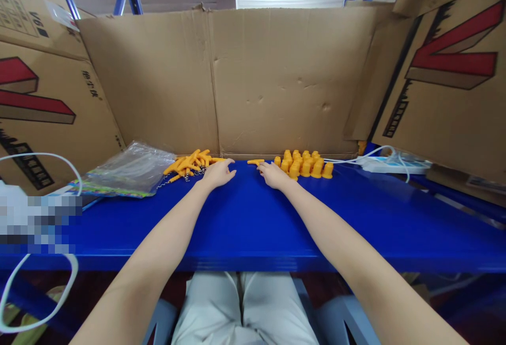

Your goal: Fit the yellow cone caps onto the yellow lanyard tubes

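My left hand (219,173) is over the blue tabletop, at the right end of a heap of orange T-shaped pieces (188,163) with short metal chains. Its thumb and fingers are apart, with nothing seen between them. My right hand (273,175) is a short way to the right, its bent fingers closed at the near side of a single orange T-shaped piece (255,162). Exactly how they grip it is too small to make out. Just right of that hand, several orange cone-shaped caps (306,165) stand upright in rows.
Clear plastic bags (130,168) with a coloured edge lie left of the heap. A cardboard wall (276,86) closes the back of the blue table (245,223), with printed boxes (454,81) on both sides. A white power strip (399,164) and cables lie at the right.
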{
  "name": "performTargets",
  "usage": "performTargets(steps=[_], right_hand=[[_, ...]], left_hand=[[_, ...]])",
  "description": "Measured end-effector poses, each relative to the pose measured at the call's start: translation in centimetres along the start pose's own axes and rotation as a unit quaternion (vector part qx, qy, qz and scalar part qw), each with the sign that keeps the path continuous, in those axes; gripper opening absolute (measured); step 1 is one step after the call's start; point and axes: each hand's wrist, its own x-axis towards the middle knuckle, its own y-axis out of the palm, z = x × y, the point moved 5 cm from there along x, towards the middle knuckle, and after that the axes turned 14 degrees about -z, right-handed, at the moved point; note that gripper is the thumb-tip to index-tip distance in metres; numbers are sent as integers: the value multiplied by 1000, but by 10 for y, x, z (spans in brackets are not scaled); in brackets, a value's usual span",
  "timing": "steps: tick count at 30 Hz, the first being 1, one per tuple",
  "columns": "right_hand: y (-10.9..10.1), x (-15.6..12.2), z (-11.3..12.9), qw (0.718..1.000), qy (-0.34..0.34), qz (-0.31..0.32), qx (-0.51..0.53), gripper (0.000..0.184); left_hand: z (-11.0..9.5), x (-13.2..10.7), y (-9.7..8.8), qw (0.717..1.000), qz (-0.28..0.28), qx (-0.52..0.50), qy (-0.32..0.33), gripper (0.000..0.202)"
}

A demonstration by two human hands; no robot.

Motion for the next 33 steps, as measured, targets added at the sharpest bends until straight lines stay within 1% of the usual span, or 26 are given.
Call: performTargets(steps=[3,7,10,15,19,25,28,30,33], right_hand=[[-3,-1,-2,999,25,12,-34,37],[-9,-4,-10,996,62,-5,-69,44],[-9,-5,-16,993,88,-8,-78,47],[-8,-4,-21,988,135,-15,-73,44],[-11,-7,-25,980,169,-28,-100,46],[-13,-8,-25,979,157,-46,-120,52],[-16,-9,-21,978,147,-43,-140,50],[-22,-9,-18,977,146,-45,-151,47],[-42,-10,-18,971,167,-65,-159,44]], left_hand=[[-1,0,-1,1000,4,-4,1,41],[-1,0,-1,1000,12,-11,3,41],[-1,0,0,1000,14,-14,7,41],[-1,0,1,1000,17,-15,11,41],[-2,0,1,1000,22,-15,11,42],[-1,0,1,999,22,-21,13,42],[0,0,2,999,24,-27,10,42],[1,1,2,999,25,-27,10,40],[2,3,3,1000,20,-21,11,35]])
